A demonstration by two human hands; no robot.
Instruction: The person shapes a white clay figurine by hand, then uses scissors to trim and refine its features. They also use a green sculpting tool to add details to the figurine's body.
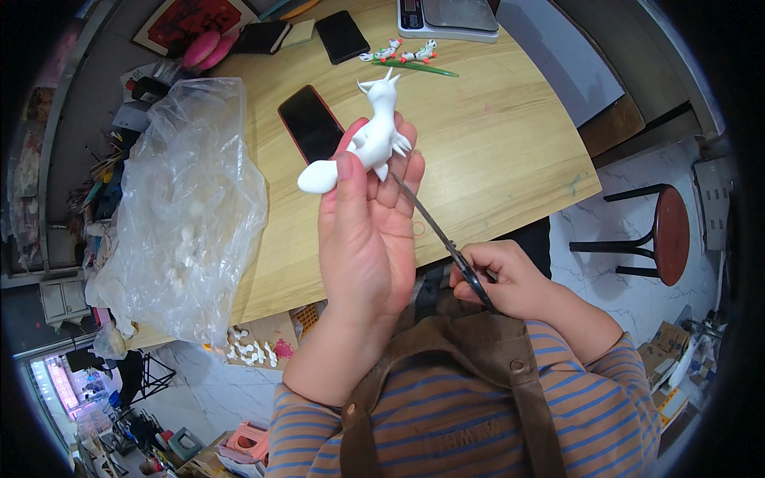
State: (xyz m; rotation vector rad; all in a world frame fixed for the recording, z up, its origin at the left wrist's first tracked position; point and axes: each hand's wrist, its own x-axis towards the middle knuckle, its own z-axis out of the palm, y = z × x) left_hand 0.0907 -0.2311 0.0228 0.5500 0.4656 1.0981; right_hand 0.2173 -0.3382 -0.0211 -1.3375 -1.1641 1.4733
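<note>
A white modelling-clay animal figure [378, 138] with pointed ears, small pointed limbs and a thick rounded tail lies across the fingers of my left hand [372, 227]. My left thumb presses it near the tail, palm turned up. Black-handled scissors [442, 236] are in my right hand [499, 278], close to the table's front edge. Their blades look closed, and the tip is beside the figure's lower pointed limb; whether it touches cannot be told. Beyond the figure, two small painted bird figures [419, 52] stand by a green pointed tool [418, 69] on the wooden table [496, 131].
A red-edged phone [311, 124] lies behind my left hand, a black phone [342, 37] farther back. A clear plastic bag [191, 197] with white pieces covers the table's left. A digital scale [448, 21] stands at the back; a round stool [670, 236] is right.
</note>
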